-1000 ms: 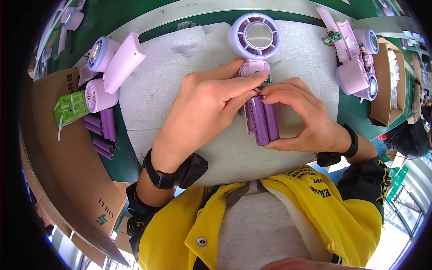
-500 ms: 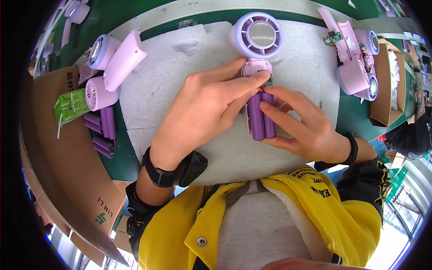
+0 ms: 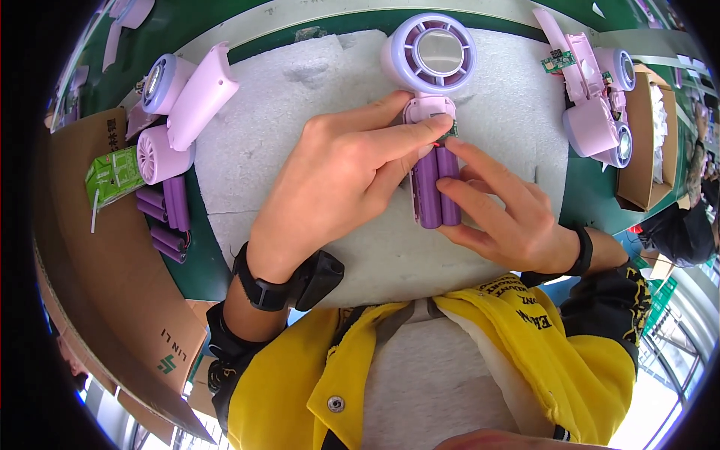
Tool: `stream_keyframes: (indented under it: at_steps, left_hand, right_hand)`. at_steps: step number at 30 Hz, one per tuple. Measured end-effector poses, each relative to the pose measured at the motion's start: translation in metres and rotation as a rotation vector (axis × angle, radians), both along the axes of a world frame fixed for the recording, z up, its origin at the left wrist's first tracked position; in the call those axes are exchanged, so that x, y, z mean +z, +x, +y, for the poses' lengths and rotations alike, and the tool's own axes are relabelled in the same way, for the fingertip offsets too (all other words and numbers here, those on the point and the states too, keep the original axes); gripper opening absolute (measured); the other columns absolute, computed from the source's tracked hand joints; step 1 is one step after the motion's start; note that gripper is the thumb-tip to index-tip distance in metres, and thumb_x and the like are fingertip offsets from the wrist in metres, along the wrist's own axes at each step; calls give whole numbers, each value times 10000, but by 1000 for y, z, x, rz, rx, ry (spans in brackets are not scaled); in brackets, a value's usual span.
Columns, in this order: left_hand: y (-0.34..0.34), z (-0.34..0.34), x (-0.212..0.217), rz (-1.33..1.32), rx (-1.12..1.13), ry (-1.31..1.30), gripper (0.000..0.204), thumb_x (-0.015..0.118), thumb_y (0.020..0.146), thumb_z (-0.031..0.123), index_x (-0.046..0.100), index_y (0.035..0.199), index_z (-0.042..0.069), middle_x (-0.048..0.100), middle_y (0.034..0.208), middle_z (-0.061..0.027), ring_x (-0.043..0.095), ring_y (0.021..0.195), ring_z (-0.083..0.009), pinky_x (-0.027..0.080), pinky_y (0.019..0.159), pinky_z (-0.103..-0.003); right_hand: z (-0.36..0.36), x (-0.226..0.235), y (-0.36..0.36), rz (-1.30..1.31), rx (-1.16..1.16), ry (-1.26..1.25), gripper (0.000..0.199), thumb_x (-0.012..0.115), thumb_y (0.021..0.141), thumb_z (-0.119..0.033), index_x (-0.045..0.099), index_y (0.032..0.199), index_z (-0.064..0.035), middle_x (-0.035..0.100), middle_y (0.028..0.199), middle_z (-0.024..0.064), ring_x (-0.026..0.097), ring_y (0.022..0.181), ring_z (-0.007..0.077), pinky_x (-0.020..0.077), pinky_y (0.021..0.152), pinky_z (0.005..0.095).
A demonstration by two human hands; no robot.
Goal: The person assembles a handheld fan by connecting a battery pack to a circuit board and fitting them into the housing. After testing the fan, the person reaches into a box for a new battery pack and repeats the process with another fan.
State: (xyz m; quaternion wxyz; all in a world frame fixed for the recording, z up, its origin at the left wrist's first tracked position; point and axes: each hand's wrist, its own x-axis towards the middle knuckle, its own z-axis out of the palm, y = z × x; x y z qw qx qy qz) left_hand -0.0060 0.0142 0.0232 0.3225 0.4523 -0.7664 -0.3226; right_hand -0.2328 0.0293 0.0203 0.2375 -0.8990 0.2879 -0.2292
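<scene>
In front of me lies a lilac handheld fan (image 3: pixel 469 54) with its round head pointing away and its handle open. Two purple battery cells (image 3: pixel 428 196) lie side by side along the handle. My left hand (image 3: pixel 330 169) grips the handle's upper part, its index fingertip pressing on a small green circuit board (image 3: pixel 451 133) just below the fan head. My right hand (image 3: pixel 517 214) closes on the cells from the right, with its index fingertip at their upper end by the board. The left fingers hide most of the board and the wiring.
A pale foam sheet (image 3: pixel 277 97) covers the green table. On the left are fan parts (image 3: pixel 201 97), more purple cells (image 3: pixel 176 202), a green packet (image 3: pixel 112 177) and a large cardboard box (image 3: pixel 112 277). Opened fan housings (image 3: pixel 589 127) and a small carton (image 3: pixel 637 142) stand right.
The right index fingertip has shifted slightly up toward the board, and the cells sit a little higher in view. The red wire shows less. My left hand stays nearly in place.
</scene>
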Motion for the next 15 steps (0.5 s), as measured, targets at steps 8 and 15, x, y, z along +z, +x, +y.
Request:
stream_keyframes:
  at_steps: [8,15]
  left_hand:
    - [-1,0,-7,67,19,-5,351,705,780,-22,716,1113,89,674,1085,-223,663,691,-305,528,629,-309]
    - [-1,0,-7,70,17,18,359,728,763,-3,717,1109,92,681,1083,-208,668,697,-291,534,635,-313]
  right_hand:
    - [0,-2,2,-40,-33,11,517,864,638,-56,612,1081,28,517,1307,259,698,844,254,613,671,326]
    - [-2,1,6,-93,-153,182,626,822,615,24,595,1194,-37,444,1335,209,671,879,222,603,673,303]
